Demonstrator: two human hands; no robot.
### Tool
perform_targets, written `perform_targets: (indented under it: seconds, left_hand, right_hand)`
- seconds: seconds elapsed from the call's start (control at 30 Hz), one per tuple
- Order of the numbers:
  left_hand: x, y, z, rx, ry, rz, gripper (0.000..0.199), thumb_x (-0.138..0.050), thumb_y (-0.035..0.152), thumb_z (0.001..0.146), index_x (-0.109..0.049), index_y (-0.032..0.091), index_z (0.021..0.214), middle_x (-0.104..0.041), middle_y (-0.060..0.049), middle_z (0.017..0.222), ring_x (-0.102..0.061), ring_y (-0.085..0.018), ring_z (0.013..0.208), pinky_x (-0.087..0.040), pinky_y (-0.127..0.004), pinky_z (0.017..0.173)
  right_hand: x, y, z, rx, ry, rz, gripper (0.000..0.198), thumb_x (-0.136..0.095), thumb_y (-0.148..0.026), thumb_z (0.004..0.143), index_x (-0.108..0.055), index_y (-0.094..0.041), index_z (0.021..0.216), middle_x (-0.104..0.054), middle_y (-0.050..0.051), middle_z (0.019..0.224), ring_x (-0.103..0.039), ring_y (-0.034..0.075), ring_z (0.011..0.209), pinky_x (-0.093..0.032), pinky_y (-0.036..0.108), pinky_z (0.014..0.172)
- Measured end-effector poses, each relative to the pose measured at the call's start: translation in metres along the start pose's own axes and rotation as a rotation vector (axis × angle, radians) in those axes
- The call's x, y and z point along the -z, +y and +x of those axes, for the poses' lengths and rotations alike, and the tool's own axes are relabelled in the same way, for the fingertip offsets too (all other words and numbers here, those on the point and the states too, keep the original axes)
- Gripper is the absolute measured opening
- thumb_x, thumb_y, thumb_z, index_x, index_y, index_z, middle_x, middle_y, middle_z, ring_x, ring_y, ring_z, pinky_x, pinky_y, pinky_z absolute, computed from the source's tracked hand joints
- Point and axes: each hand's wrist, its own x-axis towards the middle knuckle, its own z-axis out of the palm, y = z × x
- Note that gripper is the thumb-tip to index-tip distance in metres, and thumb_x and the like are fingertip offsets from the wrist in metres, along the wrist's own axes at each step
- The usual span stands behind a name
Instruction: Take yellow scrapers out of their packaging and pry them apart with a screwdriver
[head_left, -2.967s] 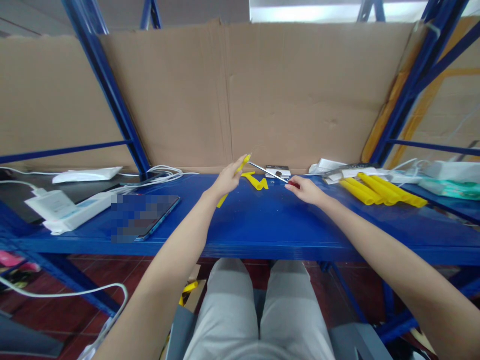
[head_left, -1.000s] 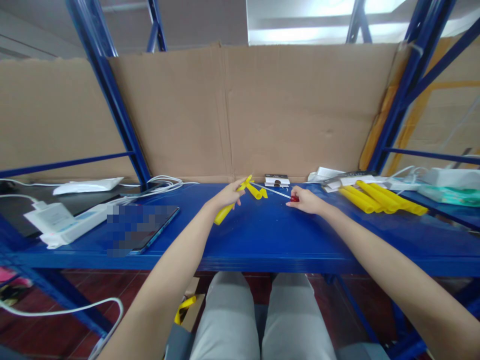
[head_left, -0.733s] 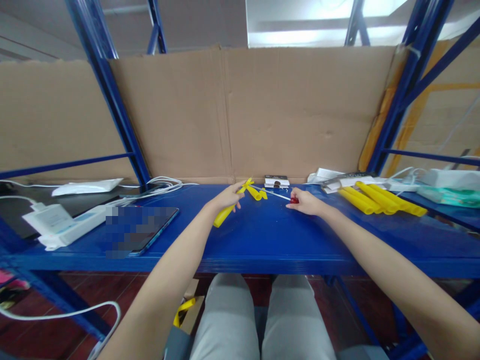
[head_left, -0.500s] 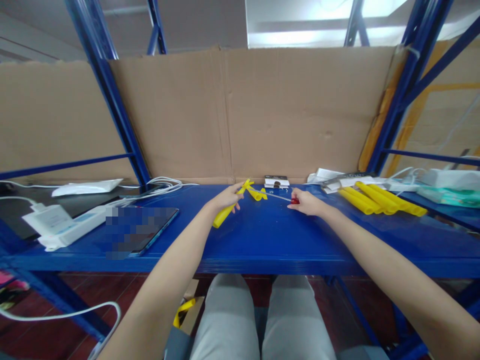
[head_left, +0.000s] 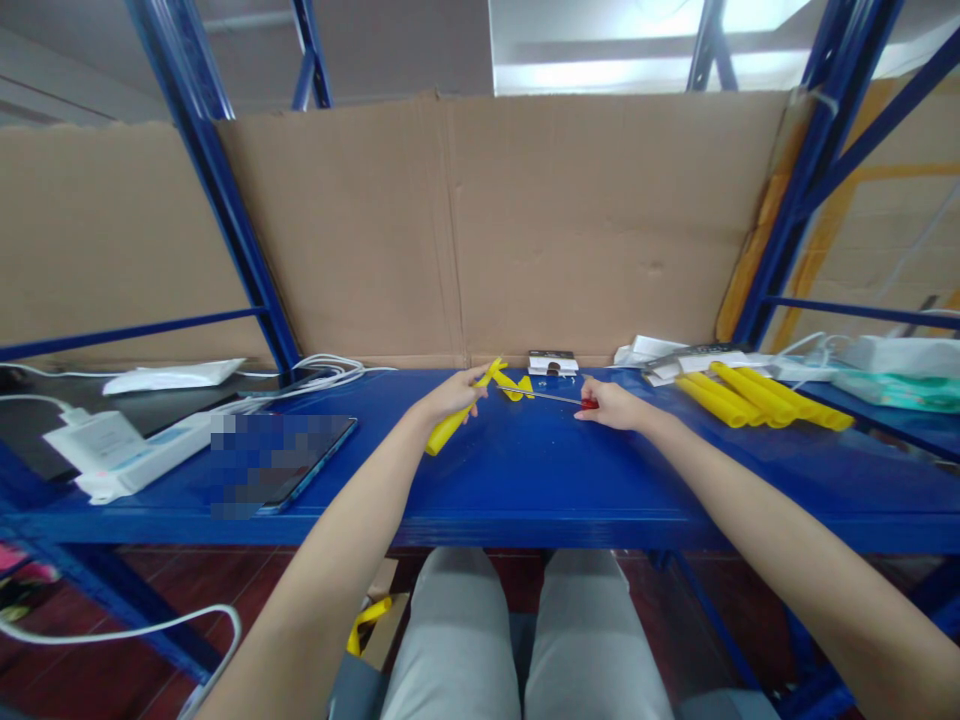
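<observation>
Yellow tube [head_left: 444,433] in left hand [head_left: 453,393]; red-handled tool [head_left: 559,398] in right hand [head_left: 611,405].

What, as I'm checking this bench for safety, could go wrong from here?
The red-handled tool in the right hand points toward the left hand, which grips a yellow tube, so a slip might jab that hand. Small yellow pieces lying close to the tool could get knocked aside.

Looks like an improvised workshop corner, judging by blue metal racking [head_left: 243,240], cardboard walling [head_left: 555,230], yellow tubes [head_left: 757,392] lying together, a power strip [head_left: 187,432] on the tabletop [head_left: 555,465] and red floor tiles [head_left: 247,590].
</observation>
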Motion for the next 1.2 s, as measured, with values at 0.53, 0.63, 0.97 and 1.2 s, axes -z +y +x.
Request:
perform_targets:
  seconds: [0.53, 0.63, 0.97, 1.2]
  left_hand:
    - [0.0, -0.008, 0.006, 0.001, -0.023, -0.061, 0.047, -0.047, 0.007, 0.084, -0.037, 0.02, 0.128, -0.064, -0.009, 0.102, -0.054, -0.007, 0.046, -0.04, -0.018, 0.039]
    - [0.001, -0.008, 0.007, 0.001, -0.019, -0.086, 0.043, -0.048, 0.008, 0.084, -0.038, 0.019, 0.125, -0.064, -0.008, 0.098, -0.054, -0.007, 0.045, -0.039, -0.018, 0.039]
    - [0.005, -0.002, 0.003, 0.085, 0.002, -0.319, 0.04, -0.048, 0.01, 0.088, -0.037, 0.019, 0.126, -0.066, -0.01, 0.098, -0.057, -0.01, 0.049, -0.042, -0.021, 0.042]
    - [0.012, 0.003, 0.0, 0.103, 0.028, -0.551, 0.027, -0.043, 0.008, 0.091, -0.041, 0.021, 0.115, -0.067, -0.005, 0.083, -0.055, -0.009, 0.048, -0.043, -0.019, 0.044]
  right_hand:
    - [0.005, 0.004, 0.0, 0.032, -0.048, 0.027, 0.017, -0.065, -0.034, 0.073, -0.055, -0.021, 0.075, -0.064, 0.002, 0.069, -0.059, 0.017, 0.063, -0.041, 0.026, 0.056]
    - [0.003, 0.005, 0.0, 0.037, -0.072, 0.013, 0.016, -0.066, -0.033, 0.072, -0.056, -0.021, 0.075, -0.065, 0.002, 0.071, -0.059, 0.017, 0.064, -0.042, 0.026, 0.057]
    - [-0.004, 0.012, 0.004, 0.033, -0.111, 0.056, 0.013, -0.064, -0.032, 0.075, -0.06, -0.021, 0.081, -0.066, 0.003, 0.076, -0.061, 0.017, 0.068, -0.046, 0.027, 0.061]
    - [-0.002, 0.007, 0.003, 0.027, -0.128, 0.14, 0.017, -0.066, -0.032, 0.075, -0.059, -0.019, 0.084, -0.067, 0.004, 0.081, -0.062, 0.018, 0.072, -0.049, 0.028, 0.066]
